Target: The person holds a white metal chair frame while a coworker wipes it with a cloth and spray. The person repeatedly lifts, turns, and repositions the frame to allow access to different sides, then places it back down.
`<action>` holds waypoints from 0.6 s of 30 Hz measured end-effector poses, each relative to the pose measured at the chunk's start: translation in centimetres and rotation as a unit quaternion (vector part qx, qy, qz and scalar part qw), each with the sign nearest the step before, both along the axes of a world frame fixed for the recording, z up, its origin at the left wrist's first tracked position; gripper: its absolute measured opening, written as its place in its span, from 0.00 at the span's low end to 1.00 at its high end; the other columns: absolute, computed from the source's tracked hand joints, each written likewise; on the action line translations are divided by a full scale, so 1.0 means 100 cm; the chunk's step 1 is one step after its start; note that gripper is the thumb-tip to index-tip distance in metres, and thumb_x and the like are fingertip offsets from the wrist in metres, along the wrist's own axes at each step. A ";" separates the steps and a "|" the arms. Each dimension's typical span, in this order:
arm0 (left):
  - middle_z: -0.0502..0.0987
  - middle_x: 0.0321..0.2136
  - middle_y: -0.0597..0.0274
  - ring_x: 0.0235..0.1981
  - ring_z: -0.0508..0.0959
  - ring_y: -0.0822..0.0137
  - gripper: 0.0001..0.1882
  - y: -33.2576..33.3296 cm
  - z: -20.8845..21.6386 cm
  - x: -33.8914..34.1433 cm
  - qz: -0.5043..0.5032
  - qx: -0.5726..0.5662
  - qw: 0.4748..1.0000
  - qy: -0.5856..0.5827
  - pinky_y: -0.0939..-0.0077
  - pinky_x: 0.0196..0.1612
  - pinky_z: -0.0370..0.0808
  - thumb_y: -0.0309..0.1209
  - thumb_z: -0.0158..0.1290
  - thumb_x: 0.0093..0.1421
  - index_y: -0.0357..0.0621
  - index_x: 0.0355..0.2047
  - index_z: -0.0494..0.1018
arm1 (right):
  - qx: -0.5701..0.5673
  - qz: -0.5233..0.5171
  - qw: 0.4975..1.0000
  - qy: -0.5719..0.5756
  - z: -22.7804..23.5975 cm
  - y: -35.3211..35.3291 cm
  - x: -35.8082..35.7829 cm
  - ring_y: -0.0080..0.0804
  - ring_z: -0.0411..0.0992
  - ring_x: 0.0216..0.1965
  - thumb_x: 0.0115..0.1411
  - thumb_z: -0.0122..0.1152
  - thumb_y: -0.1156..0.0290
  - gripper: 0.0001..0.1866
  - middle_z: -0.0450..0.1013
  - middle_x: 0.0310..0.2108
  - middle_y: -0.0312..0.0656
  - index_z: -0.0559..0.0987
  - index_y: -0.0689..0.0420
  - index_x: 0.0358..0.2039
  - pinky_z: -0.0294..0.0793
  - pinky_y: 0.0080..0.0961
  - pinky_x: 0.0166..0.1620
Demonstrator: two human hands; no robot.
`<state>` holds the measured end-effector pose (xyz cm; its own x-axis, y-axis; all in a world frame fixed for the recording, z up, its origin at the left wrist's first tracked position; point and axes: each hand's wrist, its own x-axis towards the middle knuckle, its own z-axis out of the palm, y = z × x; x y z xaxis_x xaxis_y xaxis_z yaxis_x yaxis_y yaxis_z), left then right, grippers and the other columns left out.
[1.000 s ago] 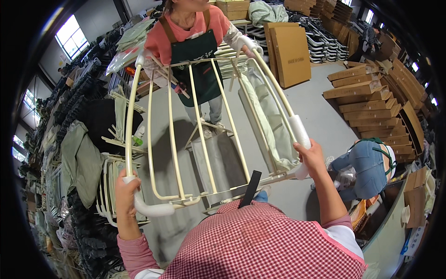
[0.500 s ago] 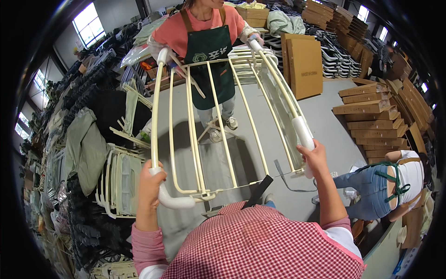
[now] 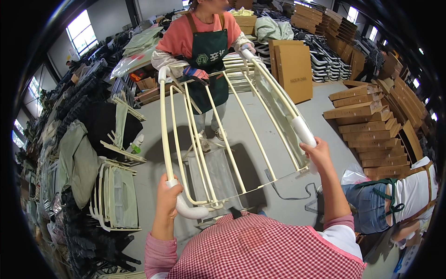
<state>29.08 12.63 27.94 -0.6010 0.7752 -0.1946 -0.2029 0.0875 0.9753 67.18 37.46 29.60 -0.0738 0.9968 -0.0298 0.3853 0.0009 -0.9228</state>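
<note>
A cream-coloured metal tube frame (image 3: 165, 121) with several long bars is held up between me and a person in a dark green apron (image 3: 211, 49). My left hand (image 3: 168, 195) grips its near left corner at a white foam sleeve (image 3: 193, 212). On the near right, my right hand (image 3: 318, 156) is closed round the tube at another foam sleeve (image 3: 303, 131). At the far end, the person's gloved hand (image 3: 197, 73) is by the crossbar and their other hand (image 3: 247, 48) is at the far right corner, by a white end sleeve.
Cream frames (image 3: 114, 195) stand on the floor at left, beside a grey-green cloth (image 3: 78, 153). Flat brown cartons (image 3: 367, 125) are stacked at right, with an upright carton (image 3: 295, 74) farther back. Another person (image 3: 371, 204) bends over at the right. A grey strap (image 3: 290, 197) hangs near the frame's near end.
The frame's near left corner and my left hand have shifted right and slightly down. The other person's gloved hand has moved right, near the crossbar. My right hand keeps its grip.
</note>
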 end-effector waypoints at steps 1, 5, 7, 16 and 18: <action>0.67 0.26 0.67 0.26 0.68 0.74 0.16 0.004 0.002 0.005 0.003 -0.001 1.000 -0.005 0.81 0.31 0.66 0.18 0.50 0.44 0.42 0.36 0.66 | 0.001 0.007 1.000 0.012 -0.007 0.005 0.004 0.19 0.66 0.19 0.49 0.69 0.69 0.16 0.72 0.22 0.36 0.77 0.64 0.36 0.67 0.20 0.24; 0.67 0.25 0.67 0.26 0.67 0.75 0.16 0.017 0.015 0.016 0.000 0.010 1.000 0.021 0.81 0.30 0.66 0.18 0.50 0.44 0.42 0.36 0.66 | -0.031 -0.028 0.999 0.007 -0.038 0.023 0.017 0.20 0.67 0.20 0.49 0.68 0.70 0.15 0.72 0.22 0.36 0.77 0.64 0.35 0.67 0.21 0.26; 0.68 0.25 0.66 0.25 0.68 0.74 0.16 0.020 0.022 0.013 0.002 0.023 0.999 0.031 0.83 0.28 0.65 0.19 0.50 0.44 0.43 0.36 0.67 | -0.051 -0.060 0.997 0.002 -0.049 0.031 0.022 0.20 0.67 0.21 0.49 0.67 0.70 0.14 0.72 0.21 0.36 0.77 0.64 0.34 0.67 0.22 0.26; 0.69 0.25 0.66 0.23 0.69 0.73 0.18 0.042 0.038 0.032 0.017 0.026 0.999 0.010 0.82 0.29 0.68 0.22 0.49 0.47 0.39 0.42 0.68 | -0.097 -0.003 0.982 0.161 -0.072 0.059 0.011 0.23 0.69 0.24 0.51 0.66 0.68 0.14 0.73 0.24 0.36 0.78 0.65 0.34 0.69 0.25 0.29; 0.68 0.25 0.66 0.24 0.68 0.73 0.17 0.049 0.036 0.042 -0.010 0.035 0.999 0.008 0.82 0.29 0.66 0.20 0.47 0.48 0.40 0.41 0.66 | -0.106 0.019 0.978 0.176 -0.067 0.054 0.007 0.24 0.70 0.24 0.52 0.68 0.61 0.18 0.73 0.24 0.37 0.79 0.65 0.33 0.69 0.25 0.29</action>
